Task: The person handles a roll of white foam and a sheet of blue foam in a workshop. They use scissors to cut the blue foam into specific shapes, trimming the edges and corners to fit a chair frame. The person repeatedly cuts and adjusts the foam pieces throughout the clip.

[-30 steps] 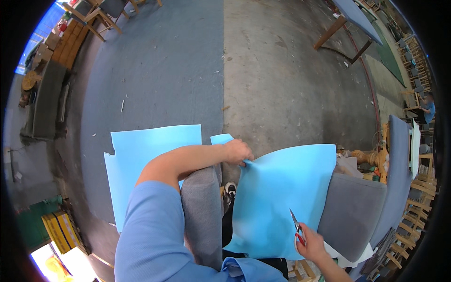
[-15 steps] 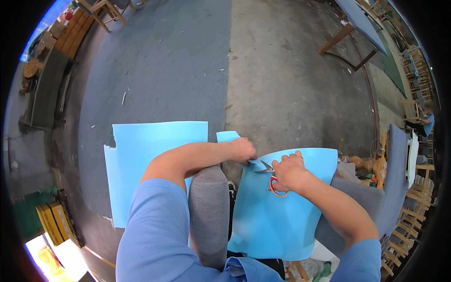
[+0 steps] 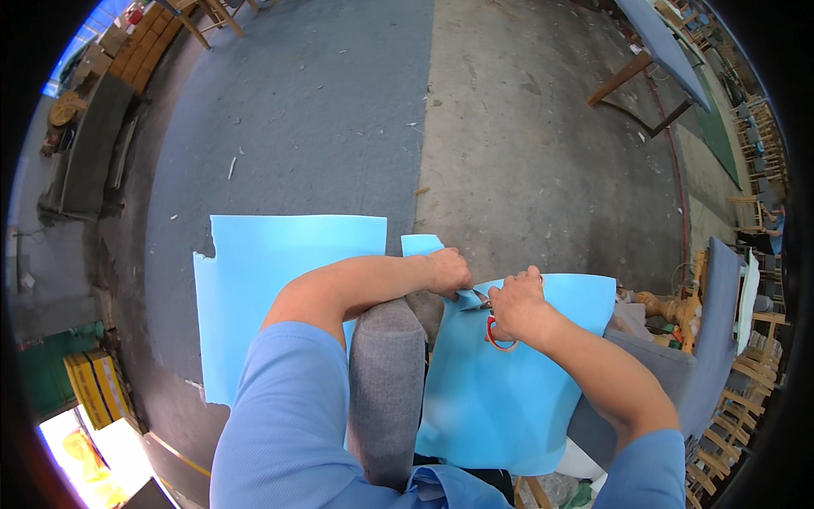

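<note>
My right hand (image 3: pixel 519 307) grips a pair of scissors (image 3: pixel 500 338) with red and white handles. Their blades point left at the upper left edge of a light blue foam sheet (image 3: pixel 500 399), which is draped over my lap. At that same edge my left hand (image 3: pixel 449 271) is closed on the sheet, pinching a strip of it beside the blades. A light blue piece (image 3: pixel 420 243) shows just beyond my left hand; whether it joins the draped sheet is hidden. Left of my arm lies a larger light blue sheet (image 3: pixel 280 254) with a notched corner.
A grey upholstered block (image 3: pixel 386 382) stands between my arms. A grey padded seat (image 3: pixel 653 360) is at my right, with wooden chair frames (image 3: pixel 733 407) behind it. Farther off are a blue-topped table (image 3: pixel 661 51) at the right and yellow boxes (image 3: pixel 97 390) at the left.
The scissor blades have drawn closer together at the sheet's edge. The whole view has shifted slightly; both hands keep their grip.
</note>
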A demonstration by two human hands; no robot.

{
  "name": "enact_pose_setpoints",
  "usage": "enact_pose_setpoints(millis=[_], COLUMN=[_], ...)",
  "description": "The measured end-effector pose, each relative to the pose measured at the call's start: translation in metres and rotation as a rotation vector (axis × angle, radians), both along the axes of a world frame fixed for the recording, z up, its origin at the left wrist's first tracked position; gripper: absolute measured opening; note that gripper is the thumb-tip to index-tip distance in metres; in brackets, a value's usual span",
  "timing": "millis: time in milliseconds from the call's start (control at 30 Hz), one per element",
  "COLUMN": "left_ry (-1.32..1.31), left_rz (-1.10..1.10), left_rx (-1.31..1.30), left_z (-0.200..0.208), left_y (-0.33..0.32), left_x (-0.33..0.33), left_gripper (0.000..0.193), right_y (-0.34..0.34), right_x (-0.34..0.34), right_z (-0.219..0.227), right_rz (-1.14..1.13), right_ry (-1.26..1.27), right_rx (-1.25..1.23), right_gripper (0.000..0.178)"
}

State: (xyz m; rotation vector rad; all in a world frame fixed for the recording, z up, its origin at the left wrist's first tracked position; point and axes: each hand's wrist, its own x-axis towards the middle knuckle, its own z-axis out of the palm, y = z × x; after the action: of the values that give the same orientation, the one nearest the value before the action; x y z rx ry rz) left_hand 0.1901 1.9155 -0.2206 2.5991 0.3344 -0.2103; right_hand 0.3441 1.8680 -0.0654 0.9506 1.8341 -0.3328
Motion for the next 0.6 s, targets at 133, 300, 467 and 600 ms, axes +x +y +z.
enact_pose_setpoints(millis=[133, 300, 467, 600], left_ry=[0.030, 0.082, 0.182, 0.177], left_rz=[-0.005, -0.002, 0.006, 0.023], left_rx=[-0.009, -0.007, -0.043, -0.048], left_z=[0.002, 0.000, 0.009, 0.009], left_y=[0.000, -0.001, 0.001, 0.000], left_x=[0.002, 0.001, 0.005, 0.002], left_gripper=[0.028, 0.027, 0.027, 0.025], right_y=[-0.001, 0.007, -0.004, -0.009], right_x=[0.004, 0.006, 0.024, 0.016], right_z=[-0.007, -0.007, -0.015, -0.013], right_rz=[0.012, -0.014, -0.041, 0.037], right_ry=[0.037, 0.166, 0.238, 0.221], right_rx=[0.025, -0.099, -0.085, 0.133], right_gripper=[0.071, 0.059, 0.022, 0.021])
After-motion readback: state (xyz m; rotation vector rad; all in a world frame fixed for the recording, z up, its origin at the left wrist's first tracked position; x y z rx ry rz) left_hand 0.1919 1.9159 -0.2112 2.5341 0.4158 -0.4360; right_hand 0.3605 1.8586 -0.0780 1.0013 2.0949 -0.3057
